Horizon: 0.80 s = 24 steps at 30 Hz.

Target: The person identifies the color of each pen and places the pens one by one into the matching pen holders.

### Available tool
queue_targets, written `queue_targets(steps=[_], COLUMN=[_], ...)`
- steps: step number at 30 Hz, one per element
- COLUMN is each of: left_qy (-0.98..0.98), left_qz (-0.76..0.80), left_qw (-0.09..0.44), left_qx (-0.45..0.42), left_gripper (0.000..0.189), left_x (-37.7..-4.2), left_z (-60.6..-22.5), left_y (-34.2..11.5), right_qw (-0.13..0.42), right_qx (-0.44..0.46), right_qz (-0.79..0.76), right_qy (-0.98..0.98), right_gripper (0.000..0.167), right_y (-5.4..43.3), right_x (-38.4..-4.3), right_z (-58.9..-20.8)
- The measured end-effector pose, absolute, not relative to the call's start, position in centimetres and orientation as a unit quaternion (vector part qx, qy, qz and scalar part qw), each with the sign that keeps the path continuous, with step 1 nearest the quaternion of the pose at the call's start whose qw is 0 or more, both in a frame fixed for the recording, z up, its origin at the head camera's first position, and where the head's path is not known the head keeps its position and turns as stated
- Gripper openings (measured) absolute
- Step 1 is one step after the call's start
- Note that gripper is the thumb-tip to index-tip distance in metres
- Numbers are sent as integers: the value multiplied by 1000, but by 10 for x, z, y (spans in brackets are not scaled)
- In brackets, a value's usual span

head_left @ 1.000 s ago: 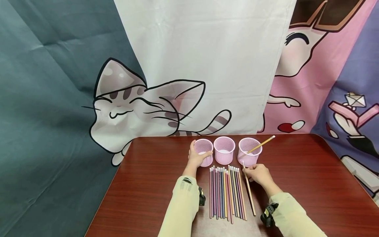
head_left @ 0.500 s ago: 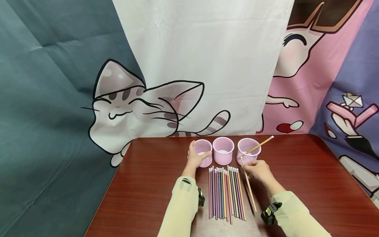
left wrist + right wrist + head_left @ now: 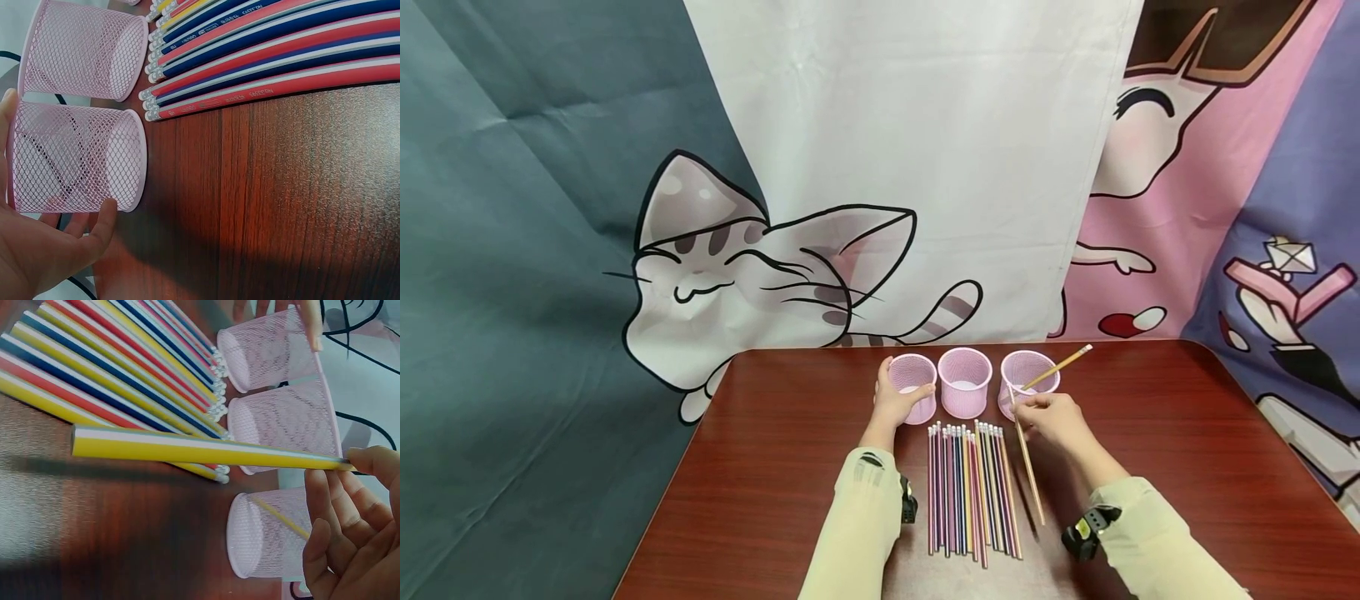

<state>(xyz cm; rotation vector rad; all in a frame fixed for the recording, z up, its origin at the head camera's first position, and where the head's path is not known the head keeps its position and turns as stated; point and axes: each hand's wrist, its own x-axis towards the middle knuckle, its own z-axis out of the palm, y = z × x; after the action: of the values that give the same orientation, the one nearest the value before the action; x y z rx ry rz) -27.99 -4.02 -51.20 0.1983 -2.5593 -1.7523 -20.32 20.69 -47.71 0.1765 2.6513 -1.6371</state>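
My left hand (image 3: 895, 406) holds the leftmost pink mesh pencil cup (image 3: 75, 156), thumb at its near side and fingers round the left. In my right hand (image 3: 1060, 423) a yellow-and-white striped pencil (image 3: 187, 448) is pinched near its eraser end by thumb and fingertips. That pencil tilts in front of the rightmost mesh cup (image 3: 1028, 368), its upper end at the rim and its lower end above the table. Another yellow pencil (image 3: 1062, 365) leans in the rightmost cup, eraser end up. Between the two outer cups stands a middle mesh cup (image 3: 965, 402).
Several striped pencils (image 3: 973, 492) in red, blue and yellow lie side by side on the brown table (image 3: 775, 483), white erasers toward the cups. A cartoon-printed cloth (image 3: 880, 167) hangs behind the table. Dark cables show beyond the cups in the right wrist view.
My right hand has moved up and forward to the rightmost cup, raising the pencil off the table. The left hand stays on its cup.
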Motion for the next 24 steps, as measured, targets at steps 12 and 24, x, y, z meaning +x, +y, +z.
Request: queue_targets(steps=[12, 24], left_qy=[-819, -823], left_qz=[-570, -563], left_qw=[19, 17], left_qx=[64, 69], left_gripper=[96, 96], left_x=[-281, -280], left_z=[-514, -513], left_y=[-41, -41], right_qw=[-12, -47], right_qx=[47, 47], right_qz=[-501, -496], right_qy=[864, 865], right_gripper=[33, 37], right_y=[222, 232], right_x=[-214, -225], right_z=[-448, -414])
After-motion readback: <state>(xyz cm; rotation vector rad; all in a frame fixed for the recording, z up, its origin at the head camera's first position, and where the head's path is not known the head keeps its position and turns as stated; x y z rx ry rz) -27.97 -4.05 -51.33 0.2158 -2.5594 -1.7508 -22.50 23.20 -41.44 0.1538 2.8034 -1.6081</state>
